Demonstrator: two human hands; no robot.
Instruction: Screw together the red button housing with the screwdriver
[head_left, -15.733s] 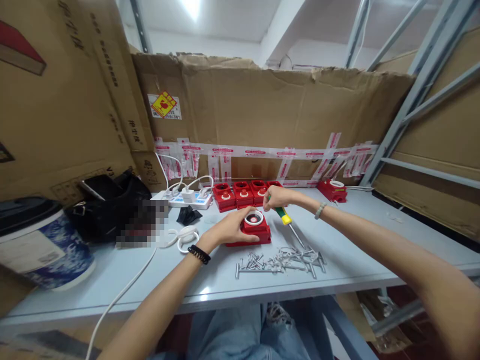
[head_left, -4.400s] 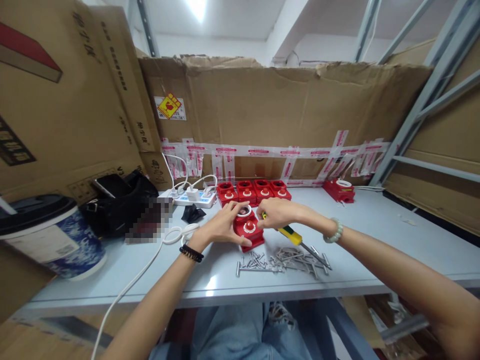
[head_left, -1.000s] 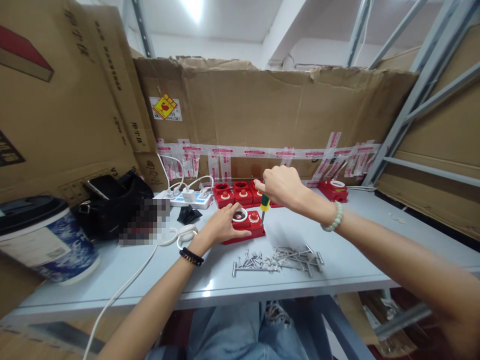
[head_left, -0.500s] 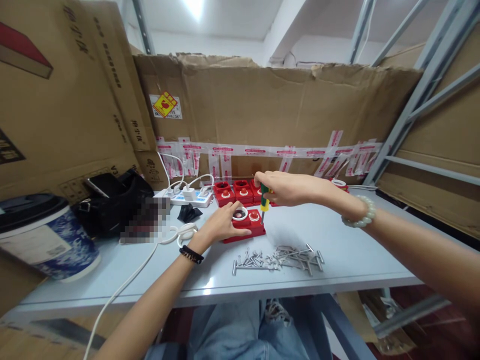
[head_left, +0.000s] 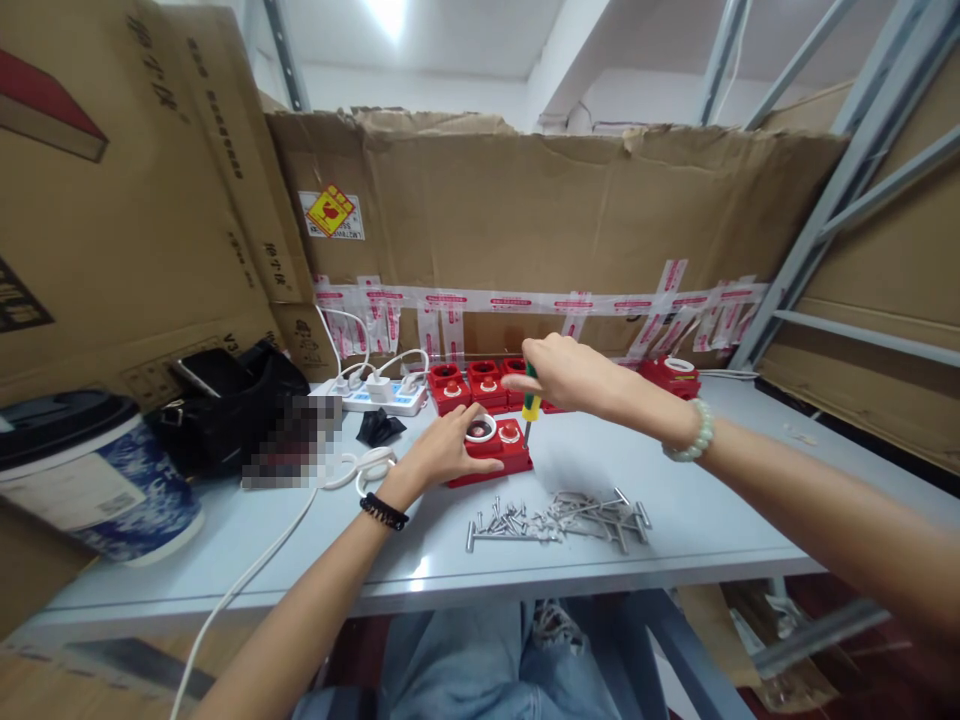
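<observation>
On the grey-white tabletop lies a red box-shaped unit (head_left: 491, 467) with a white ring and a round red knob on top. My left hand (head_left: 444, 447) presses it from the left, thumb along its front and fingers over the back edge. My right hand (head_left: 564, 374) is closed around a green and yellow screwdriver (head_left: 531, 408), held nearly upright. Its shaft points down at the unit's right end; whether the tip sits in a screw is too small to tell. In front of the unit lies a pile of loose screws and metal T-shaped bars (head_left: 592, 515).
Several similar red units (head_left: 484, 385) line the back, with another (head_left: 670, 378) at the right. A white power strip (head_left: 386, 395) with plugs, a white cable (head_left: 247, 570), a black bag (head_left: 225, 410) and a large paper cup (head_left: 97, 480) occupy the left. Cardboard (head_left: 525, 220) walls the rear.
My right hand has turned on the screwdriver handle and its wrist has shifted left and lower, uncovering the red unit at the right. My left hand stays on the unit.
</observation>
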